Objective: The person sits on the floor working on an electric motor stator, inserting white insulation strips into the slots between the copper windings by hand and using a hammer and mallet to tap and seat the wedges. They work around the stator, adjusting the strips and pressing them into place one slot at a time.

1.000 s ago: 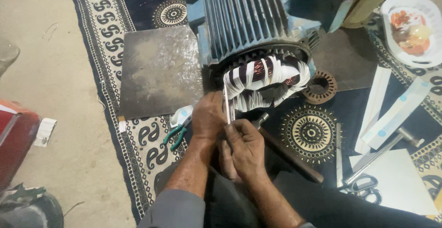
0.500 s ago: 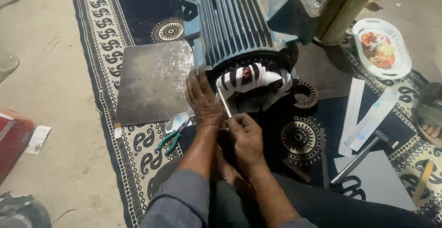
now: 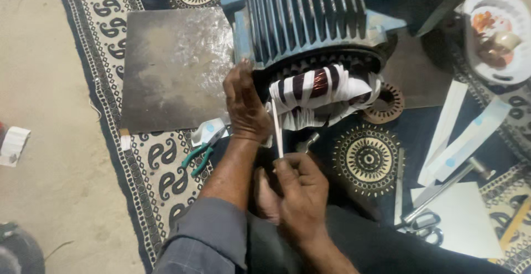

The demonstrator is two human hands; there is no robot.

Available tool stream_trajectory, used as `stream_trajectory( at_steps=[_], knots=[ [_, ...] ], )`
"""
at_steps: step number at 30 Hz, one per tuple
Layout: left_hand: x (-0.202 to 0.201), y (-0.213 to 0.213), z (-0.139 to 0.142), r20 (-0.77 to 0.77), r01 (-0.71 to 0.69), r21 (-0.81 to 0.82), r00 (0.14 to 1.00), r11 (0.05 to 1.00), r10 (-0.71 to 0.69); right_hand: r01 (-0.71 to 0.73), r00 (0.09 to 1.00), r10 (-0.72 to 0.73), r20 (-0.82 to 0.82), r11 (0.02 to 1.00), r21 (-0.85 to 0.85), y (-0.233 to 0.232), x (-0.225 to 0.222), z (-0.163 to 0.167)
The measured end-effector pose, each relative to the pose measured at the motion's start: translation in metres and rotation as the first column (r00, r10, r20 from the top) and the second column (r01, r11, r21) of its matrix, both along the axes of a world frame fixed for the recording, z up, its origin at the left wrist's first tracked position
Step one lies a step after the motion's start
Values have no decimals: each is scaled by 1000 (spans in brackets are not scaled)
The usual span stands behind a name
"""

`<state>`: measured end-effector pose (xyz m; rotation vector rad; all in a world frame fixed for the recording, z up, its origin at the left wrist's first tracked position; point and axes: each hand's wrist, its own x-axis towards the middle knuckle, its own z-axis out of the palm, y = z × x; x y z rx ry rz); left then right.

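Dark blue patterned rug (image 3: pixel 160 163) over bare concrete floor (image 3: pixel 50 141); dull grey metal sheet (image 3: pixel 171 66) lies flat on it. Left hand (image 3: pixel 244 105) reaches forward, palm down, fingers spread against the rim of the blue ribbed electric motor housing (image 3: pixel 310 14). Right hand (image 3: pixel 301 191) sits nearer the body, fingers pinched shut on a thin white paper strip (image 3: pixel 276 127) standing upright, its top at the copper winding wrapped in white insulation (image 3: pixel 318 89). Green-handled pliers (image 3: pixel 198 155) lie beside the left wrist.

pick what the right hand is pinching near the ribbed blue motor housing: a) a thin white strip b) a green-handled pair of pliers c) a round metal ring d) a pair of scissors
a: the right hand pinches a thin white strip running up to the copper windings; the pliers lie on the mat.
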<state>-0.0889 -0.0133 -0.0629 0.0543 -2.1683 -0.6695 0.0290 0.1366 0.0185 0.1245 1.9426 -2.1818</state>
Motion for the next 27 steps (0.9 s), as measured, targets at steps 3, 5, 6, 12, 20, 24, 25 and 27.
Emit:
stream_trajectory(
  at_steps=[3,5,6,12,20,24,25,27],
  knots=[
    [1,7,16,-47,-9,0,999,1000,9,-1,1000,1,1,1000,-16,4,-6,3],
    [8,15,29,-1,-58,21,998,998,58,-19,1000,18,-9,999,-31,10,-10,3],
    [11,19,36,18,-42,33,999,999,41,-31,999,30,-19,999,-31,14,-12,3],
    [70,6,62,216,108,41,970,993,-114,-30,1000,31,2,982,-184,22,-18,2],
    [105,23,88,279,497,-269,860,825,-427,4,991,73,115,827,-562,37,-36,8],
    [98,19,93,288,502,-335,860,797,-420,-14,986,114,121,781,-625,43,-40,9],
    [98,18,93,295,488,-355,868,797,-400,-24,985,126,115,769,-639,45,-41,9],
    [101,17,92,272,465,-384,883,798,-383,-15,987,112,117,783,-622,47,-42,9]
  ],
)
